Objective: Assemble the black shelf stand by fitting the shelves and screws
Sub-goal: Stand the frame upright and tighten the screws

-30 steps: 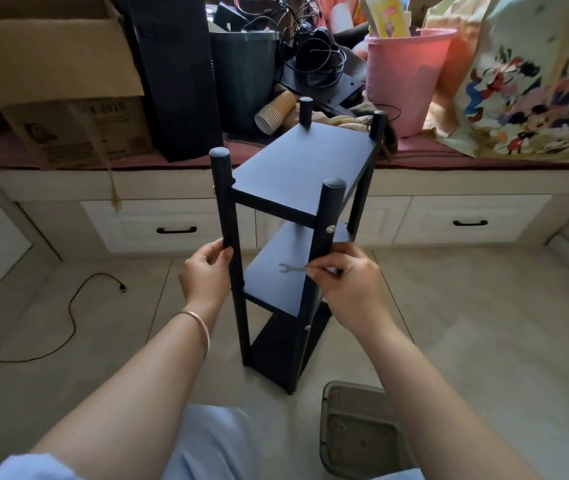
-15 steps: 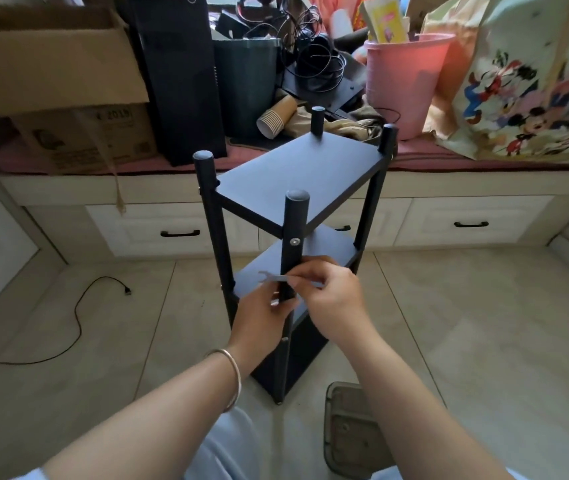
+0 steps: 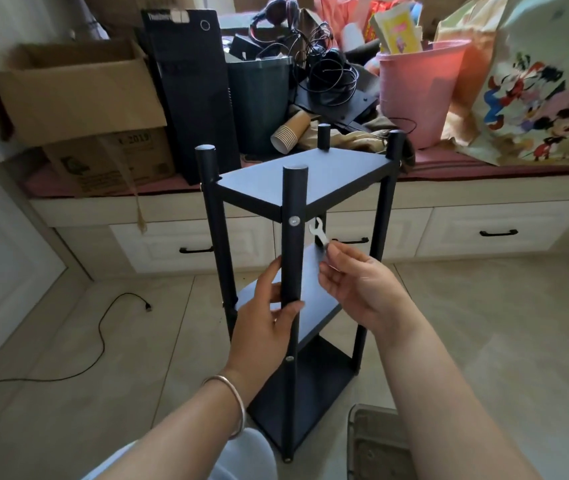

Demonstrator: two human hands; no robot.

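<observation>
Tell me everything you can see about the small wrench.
The wrench is small, flat and pale, metal by its look, with an open forked end that points up. The right hand pinches its lower end. It stands tilted beside the stand's front post, near the upper screw, without touching it.

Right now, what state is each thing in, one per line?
Stand: upright on floor, three shelves fitted.
Top screw: seated in front post.
Wrench: pinched, off the screw.
Left hand: grips front post.
Right hand: holds wrench.
Box: open.
Paper cups: stacked, lying sideways.
</observation>
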